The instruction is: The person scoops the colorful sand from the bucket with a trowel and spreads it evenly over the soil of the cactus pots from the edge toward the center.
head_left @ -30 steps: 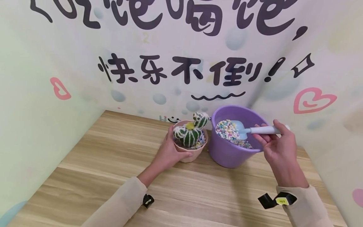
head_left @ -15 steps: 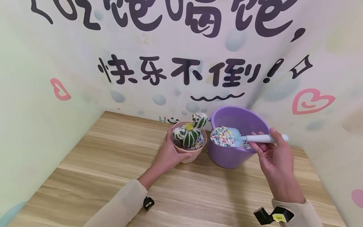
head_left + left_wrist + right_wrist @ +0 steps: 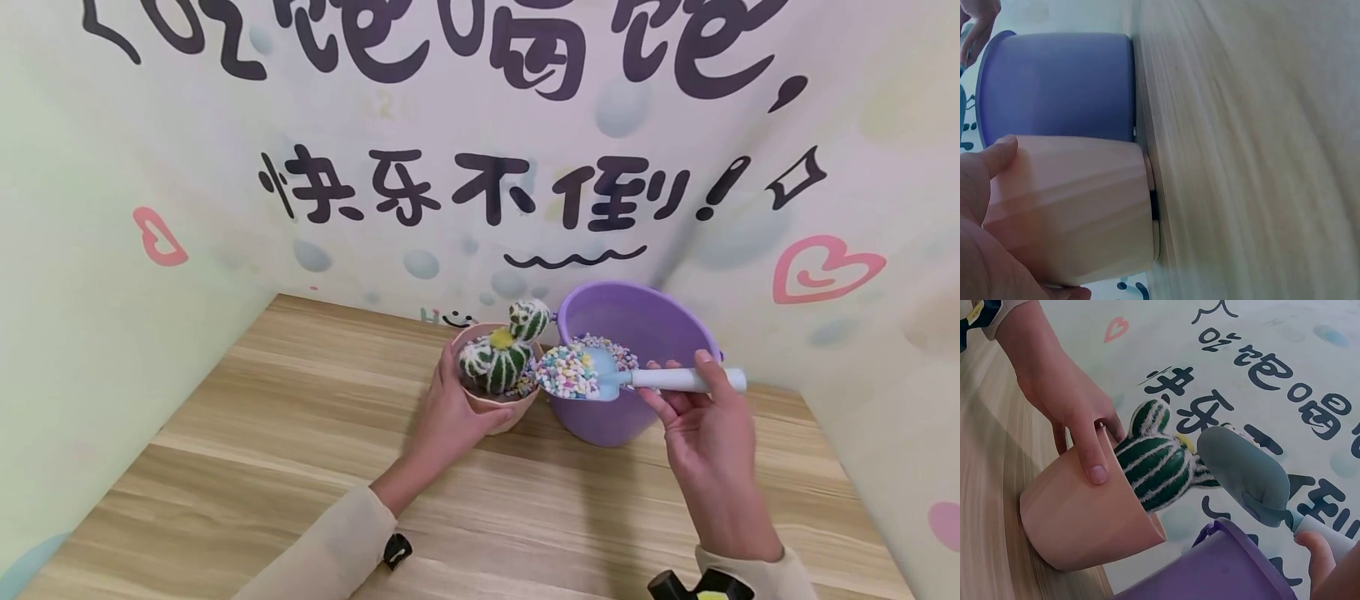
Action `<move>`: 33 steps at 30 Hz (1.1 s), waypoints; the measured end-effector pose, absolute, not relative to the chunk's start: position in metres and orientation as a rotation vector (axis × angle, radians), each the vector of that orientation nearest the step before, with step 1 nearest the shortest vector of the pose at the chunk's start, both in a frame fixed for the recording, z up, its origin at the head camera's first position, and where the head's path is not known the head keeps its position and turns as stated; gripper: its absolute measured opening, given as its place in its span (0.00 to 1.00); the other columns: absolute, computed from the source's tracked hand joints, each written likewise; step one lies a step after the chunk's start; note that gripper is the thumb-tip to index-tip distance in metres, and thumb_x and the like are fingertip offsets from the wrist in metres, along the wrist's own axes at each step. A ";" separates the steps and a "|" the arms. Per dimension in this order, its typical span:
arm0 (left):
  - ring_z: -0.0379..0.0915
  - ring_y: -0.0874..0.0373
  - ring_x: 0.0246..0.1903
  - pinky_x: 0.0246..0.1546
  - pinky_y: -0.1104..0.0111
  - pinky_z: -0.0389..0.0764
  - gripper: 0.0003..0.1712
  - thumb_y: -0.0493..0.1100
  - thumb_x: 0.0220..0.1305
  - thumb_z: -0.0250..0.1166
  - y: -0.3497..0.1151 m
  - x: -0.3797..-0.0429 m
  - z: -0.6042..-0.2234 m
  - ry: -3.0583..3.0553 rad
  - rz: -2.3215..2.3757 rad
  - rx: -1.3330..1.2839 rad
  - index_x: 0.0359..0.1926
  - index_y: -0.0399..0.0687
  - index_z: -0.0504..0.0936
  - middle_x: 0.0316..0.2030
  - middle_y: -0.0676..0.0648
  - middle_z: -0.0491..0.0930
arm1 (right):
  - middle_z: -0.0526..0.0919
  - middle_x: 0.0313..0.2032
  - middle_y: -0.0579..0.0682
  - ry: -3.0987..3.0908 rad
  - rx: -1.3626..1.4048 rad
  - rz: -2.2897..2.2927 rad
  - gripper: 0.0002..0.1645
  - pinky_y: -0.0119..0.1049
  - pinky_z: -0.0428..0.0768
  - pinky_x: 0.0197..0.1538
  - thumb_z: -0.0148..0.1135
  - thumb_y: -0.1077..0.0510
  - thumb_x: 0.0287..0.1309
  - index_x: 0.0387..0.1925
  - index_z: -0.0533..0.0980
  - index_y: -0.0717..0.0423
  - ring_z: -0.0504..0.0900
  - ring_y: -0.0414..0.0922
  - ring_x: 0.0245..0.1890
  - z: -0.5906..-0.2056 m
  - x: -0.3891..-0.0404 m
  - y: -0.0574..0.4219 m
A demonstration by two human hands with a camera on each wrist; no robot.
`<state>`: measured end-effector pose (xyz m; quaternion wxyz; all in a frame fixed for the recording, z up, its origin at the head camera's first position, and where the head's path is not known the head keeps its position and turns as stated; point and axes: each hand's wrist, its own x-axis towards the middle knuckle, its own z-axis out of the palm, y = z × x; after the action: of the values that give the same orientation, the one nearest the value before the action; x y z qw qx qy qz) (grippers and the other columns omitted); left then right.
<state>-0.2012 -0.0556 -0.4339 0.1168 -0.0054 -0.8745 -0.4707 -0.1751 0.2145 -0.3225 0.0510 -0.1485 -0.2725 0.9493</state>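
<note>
My left hand [image 3: 457, 417] grips the near left side of a pink flowerpot [image 3: 1079, 506], thumb along its front and fingers round the rim. A green and white cactus [image 3: 504, 367] with a yellow flower stands in the pot, with coloured pebbles beside it. In my right hand [image 3: 708, 442] is the white handle of a small light-blue shovel [image 3: 611, 379], pinched between thumb and fingers. Its scoop is heaped with pastel pebbles [image 3: 567, 372], and its tip overlaps the pot's right rim in the head view. The right wrist view shows the scoop's underside, held above the bucket and beside the cactus.
Right next to the pot stands a purple bucket [image 3: 600, 421] with more pebbles inside. Both rest on a wood-grain table [image 3: 300, 433], close to the printed cloth wall [image 3: 420, 108] behind. Cloth also hangs at the left and right sides.
The loaded shovel has moved left with my right hand, from over the bucket's inside to the gap between bucket and pot. My left hand has kept its grip on the flowerpot.
</note>
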 end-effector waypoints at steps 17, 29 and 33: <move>0.54 0.41 0.69 0.67 0.48 0.62 0.79 0.52 0.37 0.83 -0.068 -0.210 -0.440 -2.498 -1.680 -0.150 0.77 0.64 0.32 0.74 0.41 0.47 | 0.83 0.24 0.61 -0.860 -0.405 2.819 0.12 0.52 0.84 0.31 0.64 0.62 0.61 0.41 0.70 0.63 0.86 0.56 0.24 -0.330 -0.168 0.198; 0.54 0.43 0.70 0.67 0.47 0.61 0.77 0.55 0.37 0.83 -0.065 -0.210 -0.443 -2.501 -1.648 -0.140 0.76 0.68 0.35 0.73 0.42 0.52 | 0.82 0.23 0.60 -0.878 -0.401 2.733 0.19 0.51 0.84 0.29 0.66 0.63 0.59 0.46 0.66 0.59 0.86 0.55 0.24 -0.337 -0.165 0.188; 0.53 0.42 0.70 0.68 0.47 0.59 0.78 0.55 0.37 0.83 -0.065 -0.209 -0.443 -2.513 -1.622 -0.102 0.77 0.65 0.33 0.74 0.41 0.50 | 0.82 0.23 0.59 -0.882 -0.407 2.698 0.21 0.51 0.84 0.30 0.68 0.63 0.57 0.46 0.66 0.60 0.87 0.55 0.25 -0.340 -0.163 0.183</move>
<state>-0.2086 -0.0648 -0.4425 0.0743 -0.0340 -0.8374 -0.5404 -0.1629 0.1829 -0.3399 0.1364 -0.1405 -0.3047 0.9321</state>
